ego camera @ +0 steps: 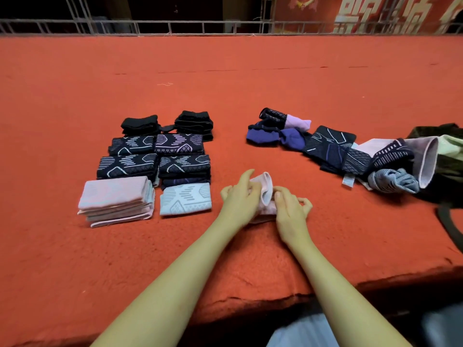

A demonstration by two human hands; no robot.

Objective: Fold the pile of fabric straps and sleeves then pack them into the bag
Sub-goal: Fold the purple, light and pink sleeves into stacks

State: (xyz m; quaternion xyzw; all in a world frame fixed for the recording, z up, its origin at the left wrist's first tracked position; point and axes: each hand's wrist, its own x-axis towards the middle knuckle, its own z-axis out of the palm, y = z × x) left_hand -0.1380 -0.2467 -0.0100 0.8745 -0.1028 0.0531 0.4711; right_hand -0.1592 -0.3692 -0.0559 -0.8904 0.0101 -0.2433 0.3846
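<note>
Both hands work on a pale pink sleeve [266,190] near the middle of the red table. My left hand [241,196] grips its left side, and my right hand [290,206] pinches its open rim. Folded sleeves lie in neat stacks on the left: a pink stack [115,199], a light grey one [185,199], dark patterned ones [155,156] and black ones [167,125] behind. An unfolded pile of purple, dark and pink sleeves [330,149] trails to the right. A dark green bag [448,156] lies at the right edge, partly out of view.
The table is covered in red felt [225,78], with its front edge close to my body. A metal railing [175,27] runs along the far side. A dark bag strap [451,229] curls at the right edge.
</note>
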